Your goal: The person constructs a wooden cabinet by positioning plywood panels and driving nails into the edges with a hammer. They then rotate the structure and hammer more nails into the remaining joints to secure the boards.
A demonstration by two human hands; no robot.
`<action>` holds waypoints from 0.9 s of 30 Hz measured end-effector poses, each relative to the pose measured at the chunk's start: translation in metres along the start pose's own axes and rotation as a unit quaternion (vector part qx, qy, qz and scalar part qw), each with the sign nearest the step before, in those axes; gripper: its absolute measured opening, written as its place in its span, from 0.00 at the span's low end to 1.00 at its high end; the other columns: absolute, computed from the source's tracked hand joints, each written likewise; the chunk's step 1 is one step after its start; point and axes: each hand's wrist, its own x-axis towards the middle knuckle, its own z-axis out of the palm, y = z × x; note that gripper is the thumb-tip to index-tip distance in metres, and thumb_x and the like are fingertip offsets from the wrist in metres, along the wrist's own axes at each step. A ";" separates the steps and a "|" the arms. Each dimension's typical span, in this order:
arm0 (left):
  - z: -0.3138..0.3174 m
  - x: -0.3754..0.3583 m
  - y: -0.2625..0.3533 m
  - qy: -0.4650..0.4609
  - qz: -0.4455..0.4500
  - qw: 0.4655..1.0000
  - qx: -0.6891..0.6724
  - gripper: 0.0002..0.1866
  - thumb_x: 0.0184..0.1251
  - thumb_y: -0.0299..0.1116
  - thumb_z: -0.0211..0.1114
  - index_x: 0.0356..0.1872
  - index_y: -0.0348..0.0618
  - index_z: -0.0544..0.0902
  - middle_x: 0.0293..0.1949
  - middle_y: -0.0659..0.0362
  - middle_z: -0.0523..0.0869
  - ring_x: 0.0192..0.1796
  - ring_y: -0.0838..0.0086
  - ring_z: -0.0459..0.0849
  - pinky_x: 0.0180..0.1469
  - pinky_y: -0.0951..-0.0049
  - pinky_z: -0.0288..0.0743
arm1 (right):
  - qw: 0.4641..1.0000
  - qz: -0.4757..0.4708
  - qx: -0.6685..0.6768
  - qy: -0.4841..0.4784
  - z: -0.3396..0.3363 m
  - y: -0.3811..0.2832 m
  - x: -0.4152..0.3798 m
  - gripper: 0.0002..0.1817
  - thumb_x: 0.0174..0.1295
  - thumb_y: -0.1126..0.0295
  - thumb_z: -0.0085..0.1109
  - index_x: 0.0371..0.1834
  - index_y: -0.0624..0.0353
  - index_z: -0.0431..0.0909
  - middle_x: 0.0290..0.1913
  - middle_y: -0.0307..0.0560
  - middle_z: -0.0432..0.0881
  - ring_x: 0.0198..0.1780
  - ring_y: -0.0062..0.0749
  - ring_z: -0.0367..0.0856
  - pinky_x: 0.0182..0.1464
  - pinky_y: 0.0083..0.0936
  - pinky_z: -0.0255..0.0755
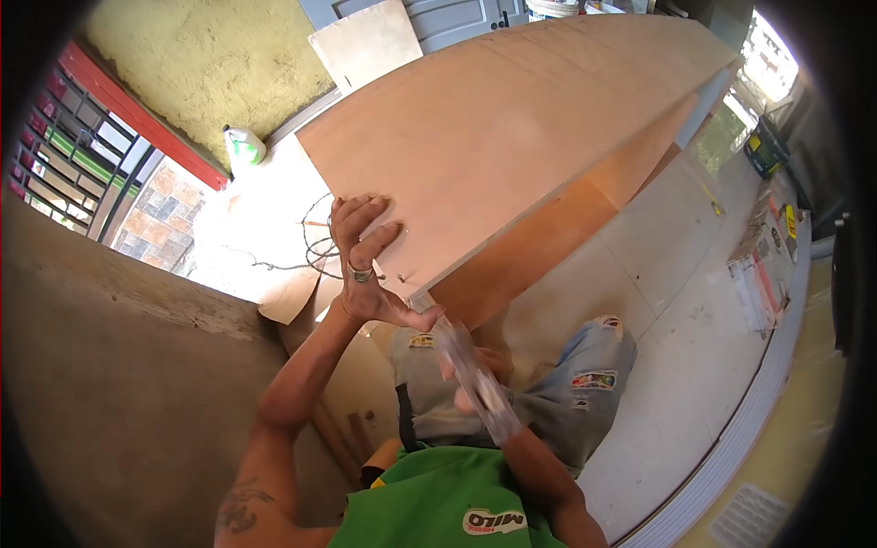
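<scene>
Board (512, 128) leaning on edge, centre | left hand (365, 265) spread flat on near corner, steadying | right hand (470, 379) blurred, wrapped round hammer-like tool (475, 370) just below corner | small nail marks near corner; fastening seems mid-way.

The left arm is stretched up and forward, with the wrist bent back. The left hand (365, 260) is spread flat, fingers up, thumb out to the side. The right hand (470, 379) is blurry, lower down, near the body.
</scene>
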 end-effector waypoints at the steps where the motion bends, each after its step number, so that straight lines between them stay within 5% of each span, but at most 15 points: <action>1: 0.000 0.001 0.001 -0.003 0.000 1.000 0.000 0.54 0.27 0.68 0.76 0.58 0.47 0.69 0.59 0.46 0.71 0.63 0.47 0.69 0.69 0.39 0.51 | 1.000 0.001 0.002 0.001 0.001 -0.001 0.000 0.07 0.58 0.68 0.63 0.31 0.61 0.78 0.28 0.49 0.80 0.26 0.41 0.79 0.29 0.28 0.72; 3: -0.001 0.001 0.001 -0.006 -0.002 1.000 0.002 0.53 0.28 0.68 0.76 0.58 0.48 0.69 0.59 0.46 0.71 0.63 0.47 0.69 0.69 0.38 0.51 | 0.990 -0.107 0.089 0.030 0.005 -0.005 0.003 0.09 0.58 0.68 0.62 0.30 0.63 0.78 0.26 0.46 0.79 0.25 0.37 0.79 0.29 0.29 0.73; 8: -0.001 -0.002 -0.003 -0.002 -0.003 1.000 -0.001 0.52 0.28 0.67 0.76 0.58 0.48 0.69 0.60 0.46 0.71 0.63 0.48 0.69 0.68 0.39 0.52 | 0.988 -0.104 0.085 0.081 0.008 0.005 0.003 0.09 0.55 0.72 0.66 0.26 0.59 0.73 0.23 0.44 0.73 0.22 0.36 0.74 0.26 0.28 0.68; 10: -0.003 -0.003 -0.005 0.001 -0.003 1.000 -0.003 0.52 0.29 0.66 0.76 0.58 0.48 0.70 0.60 0.46 0.71 0.63 0.48 0.69 0.68 0.39 0.52 | 0.984 0.177 -0.012 0.024 0.003 0.005 0.005 0.13 0.60 0.62 0.60 0.26 0.61 0.77 0.22 0.43 0.76 0.24 0.33 0.77 0.26 0.30 0.71; 11: -0.003 -0.004 -0.004 -0.005 0.003 1.000 -0.015 0.53 0.29 0.68 0.76 0.58 0.48 0.70 0.60 0.46 0.71 0.63 0.48 0.69 0.68 0.39 0.53 | 0.984 0.175 -0.012 0.024 0.000 0.002 0.004 0.13 0.60 0.62 0.60 0.26 0.61 0.77 0.22 0.43 0.76 0.24 0.33 0.77 0.26 0.30 0.71; 14: 0.000 -0.002 -0.002 -0.003 0.008 1.000 -0.012 0.55 0.29 0.74 0.74 0.59 0.48 0.70 0.60 0.46 0.71 0.63 0.48 0.69 0.68 0.39 0.53 | 0.998 0.055 -0.022 0.027 -0.002 -0.010 0.010 0.15 0.62 0.59 0.58 0.27 0.59 0.77 0.23 0.41 0.76 0.24 0.28 0.76 0.26 0.28 0.69; 16: 0.002 -0.005 -0.001 0.005 0.001 1.000 0.005 0.57 0.30 0.79 0.72 0.59 0.48 0.70 0.60 0.46 0.71 0.63 0.49 0.69 0.68 0.39 0.53 | 0.990 -0.108 0.068 0.060 0.000 0.000 0.012 0.13 0.59 0.59 0.61 0.28 0.58 0.76 0.23 0.40 0.76 0.23 0.25 0.74 0.26 0.27 0.67; 17: 0.002 -0.006 -0.002 0.006 0.002 1.000 0.003 0.57 0.30 0.79 0.72 0.60 0.48 0.70 0.60 0.46 0.71 0.63 0.49 0.69 0.68 0.39 0.53 | 0.990 -0.107 0.069 0.058 -0.004 0.007 0.003 0.13 0.59 0.59 0.61 0.28 0.58 0.76 0.23 0.40 0.76 0.23 0.25 0.74 0.26 0.27 0.67; 19: 0.001 -0.005 -0.005 0.006 0.003 1.000 -0.002 0.57 0.30 0.79 0.72 0.60 0.48 0.69 0.60 0.46 0.71 0.64 0.49 0.69 0.68 0.39 0.53 | 0.970 0.216 0.115 0.003 -0.017 0.017 -0.022 0.12 0.51 0.67 0.68 0.25 0.58 0.73 0.25 0.44 0.75 0.26 0.36 0.77 0.29 0.30 0.68; 20: -0.002 -0.005 -0.009 -0.001 0.000 1.000 -0.012 0.55 0.31 0.75 0.74 0.59 0.48 0.69 0.61 0.46 0.71 0.64 0.48 0.69 0.68 0.39 0.53 | 0.977 0.210 -0.028 0.005 -0.013 0.008 -0.008 0.12 0.52 0.65 0.68 0.26 0.58 0.74 0.25 0.45 0.75 0.26 0.39 0.77 0.29 0.31 0.68; 24: -0.001 -0.005 -0.002 -0.004 0.005 1.000 -0.013 0.52 0.30 0.66 0.76 0.59 0.48 0.69 0.60 0.46 0.71 0.63 0.48 0.69 0.68 0.39 0.53 | 0.990 0.125 -0.059 -0.006 -0.017 0.003 -0.001 0.13 0.53 0.63 0.68 0.28 0.60 0.74 0.25 0.45 0.75 0.26 0.40 0.77 0.30 0.32 0.67; 27: 0.003 -0.004 0.001 0.012 -0.003 1.000 -0.004 0.52 0.31 0.67 0.75 0.59 0.48 0.69 0.60 0.46 0.71 0.63 0.48 0.69 0.68 0.39 0.53 | 0.997 0.066 -0.041 0.010 -0.012 -0.010 -0.008 0.12 0.53 0.66 0.67 0.28 0.61 0.74 0.24 0.44 0.75 0.25 0.38 0.78 0.29 0.30 0.69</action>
